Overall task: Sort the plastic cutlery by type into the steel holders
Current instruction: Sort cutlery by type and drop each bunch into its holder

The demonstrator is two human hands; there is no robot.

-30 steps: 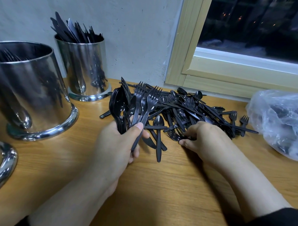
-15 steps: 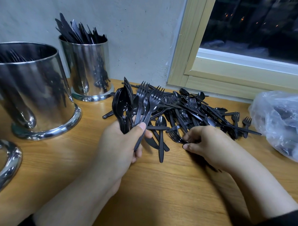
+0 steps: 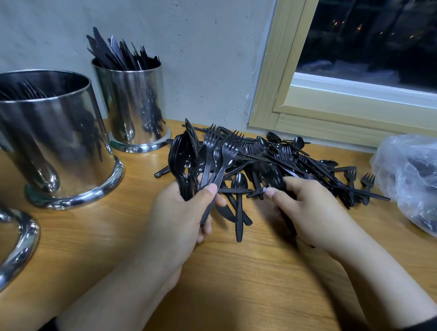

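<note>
so the right hand (image 3: pixel 310 213) just dragged a piece out of the pile (image 3: pixel 287 162) and pinches it now, left hand (image 3: pixel 181 213) still clutching its forks (image 3: pixel 222 155) and spoons (image 3: pixel 183 161), holders (image 3: pixel 64 145) next.

Warm indoor light, steel holders (image 3: pixel 64 145) glaring, edges perhaps warped.

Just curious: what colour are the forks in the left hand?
Black, glossy plastic forks, seen best in the head view.
</note>
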